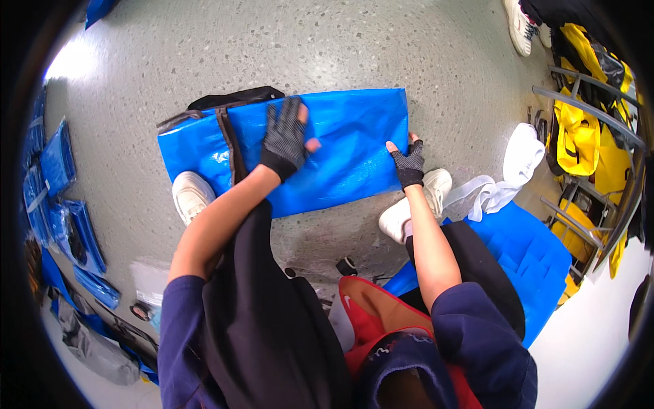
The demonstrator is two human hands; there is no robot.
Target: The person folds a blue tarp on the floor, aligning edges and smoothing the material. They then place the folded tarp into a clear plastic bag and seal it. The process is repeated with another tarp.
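Observation:
A glossy blue plastic sheet or bag (347, 143), folded into a flat rectangle, lies on the floor between my shoes. A dark strap (230, 140) crosses its left part, and black material (238, 97) sticks out from under its far left edge. My left hand (285, 140), in a dark fingerless glove, rests flat on the blue surface with its fingers stretched out; the thumb is slightly blurred. At the right edge is my right hand (409, 162), gloved alike, its thumb on the blue material and its fingers apart from it, just past the edge.
Several blue packs (58, 157) lie along the left. Another blue piece (524, 259) and white cloth (521, 153) are at the right, near a metal rack (593, 109) with yellow bags (579, 136). Another person's shoe (520, 31) shows at the far right. A red stool (368, 313) is beneath me.

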